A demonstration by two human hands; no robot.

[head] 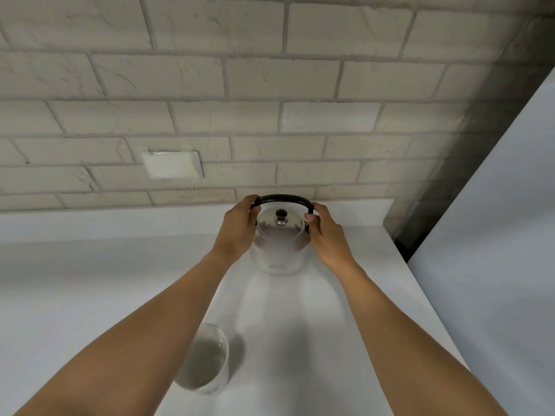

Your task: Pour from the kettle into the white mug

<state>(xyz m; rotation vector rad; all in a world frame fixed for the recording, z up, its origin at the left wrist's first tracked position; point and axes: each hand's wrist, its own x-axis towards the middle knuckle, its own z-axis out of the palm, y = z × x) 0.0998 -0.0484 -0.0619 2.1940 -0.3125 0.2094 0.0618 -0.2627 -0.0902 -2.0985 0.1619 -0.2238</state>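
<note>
Fingers of the left hand (pixel 237 226) and right hand (pixel 326 232) are closed on the handle (pixel 283 198) of the kettle (pixel 280 246) at the counter's (pixel 90 295) back edge; water could be spilled if it is swung hastily toward the white mug (pixel 204 360) near the front edge.

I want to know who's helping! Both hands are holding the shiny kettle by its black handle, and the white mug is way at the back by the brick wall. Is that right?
Not quite. Both hands, left hand and right hand, do hold the kettle at its black handle. But the head view shows the white mug near the front of the counter, under the left forearm; the kettle is back by the brick wall.
</note>
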